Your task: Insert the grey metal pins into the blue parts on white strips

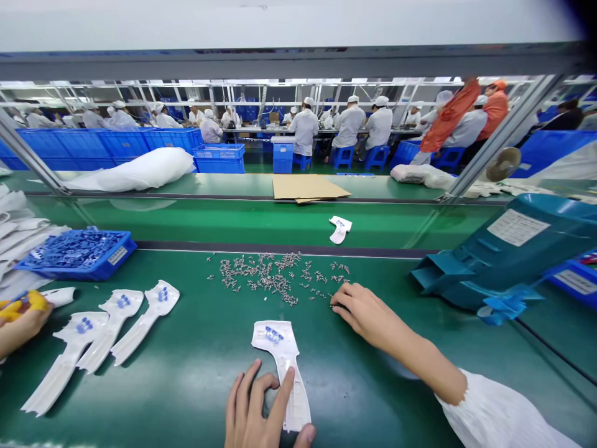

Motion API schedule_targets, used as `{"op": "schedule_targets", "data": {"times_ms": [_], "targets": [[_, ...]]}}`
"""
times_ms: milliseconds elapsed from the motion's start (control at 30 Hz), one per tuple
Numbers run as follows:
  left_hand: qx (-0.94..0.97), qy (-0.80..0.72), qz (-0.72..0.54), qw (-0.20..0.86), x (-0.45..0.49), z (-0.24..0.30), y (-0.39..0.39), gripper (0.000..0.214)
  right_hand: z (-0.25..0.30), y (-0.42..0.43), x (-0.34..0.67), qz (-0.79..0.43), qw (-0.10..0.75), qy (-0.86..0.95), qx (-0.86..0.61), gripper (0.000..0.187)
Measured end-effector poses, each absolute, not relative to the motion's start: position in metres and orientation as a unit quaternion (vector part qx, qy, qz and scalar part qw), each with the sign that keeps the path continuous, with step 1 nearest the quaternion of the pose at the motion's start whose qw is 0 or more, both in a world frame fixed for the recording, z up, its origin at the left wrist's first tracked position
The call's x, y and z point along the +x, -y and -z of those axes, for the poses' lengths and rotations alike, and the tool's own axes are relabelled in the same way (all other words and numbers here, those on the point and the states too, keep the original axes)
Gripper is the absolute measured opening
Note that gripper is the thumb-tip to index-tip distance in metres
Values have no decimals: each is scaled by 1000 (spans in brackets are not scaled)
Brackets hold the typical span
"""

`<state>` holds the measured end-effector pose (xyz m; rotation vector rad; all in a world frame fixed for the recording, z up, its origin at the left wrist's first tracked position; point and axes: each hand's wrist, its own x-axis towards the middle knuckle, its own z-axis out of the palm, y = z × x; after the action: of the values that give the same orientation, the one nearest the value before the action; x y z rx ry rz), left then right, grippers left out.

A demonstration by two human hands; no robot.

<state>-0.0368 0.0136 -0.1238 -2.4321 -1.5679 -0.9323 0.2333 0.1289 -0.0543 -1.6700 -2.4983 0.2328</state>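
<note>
Fingers of the left hand [254, 423] are spread, not clenched: index resting on the handle of a white pistol-shaped plastic shell [295, 386], thumb at its lower end. Looks like light pressure to stop it sliding. Shell lies on the green worktop [373, 404] right in front of the wearer, wide end away, inner side up, so the blue insert [273, 335] stays exposed and reachable.

Right hand [368, 314] is down at the near-right edge of the scattered small metal parts [275, 277], fingertips bunched; can't tell if they pinch one. Parts are spread loose, presumably for easy single picking, just beyond the shell.

Three similar shells [147, 320] lie angled side by side at left, within reach of a co-worker's hand [25, 326] with yellow-covered fingers. Blue bin [114, 264] behind them keeps blue plastic pieces [72, 247] together. Teal blower [508, 249] sits right, clear of the hands.
</note>
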Motion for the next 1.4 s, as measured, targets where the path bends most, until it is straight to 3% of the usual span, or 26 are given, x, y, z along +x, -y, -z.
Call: {"op": "schedule_targets", "data": {"times_ms": [100,200,333,700,833,1067,1400], "targets": [[-790,510,339,38,-39,120,-16,39,43,-122,227,-119,109,819,-550,21],[-777,497,386,13,-36,107,-18,30,26,-105,208,-256,150,799,-523,21],[-773,466,429,-30,-27,86,-19,27,6,-78,179,-431,132,772,-449,21],[-731,471,492,-41,-21,78,-14,19,27,-71,153,-590,186,633,-465,22],[-766,469,437,-53,-28,79,-14,19,23,-72,151,-558,161,657,-480,14],[-802,523,275,-85,-37,86,-14,51,30,-67,143,-436,106,732,-513,17],[-786,546,266,-117,-30,85,-13,54,47,-58,140,-403,128,730,-537,21]]}}
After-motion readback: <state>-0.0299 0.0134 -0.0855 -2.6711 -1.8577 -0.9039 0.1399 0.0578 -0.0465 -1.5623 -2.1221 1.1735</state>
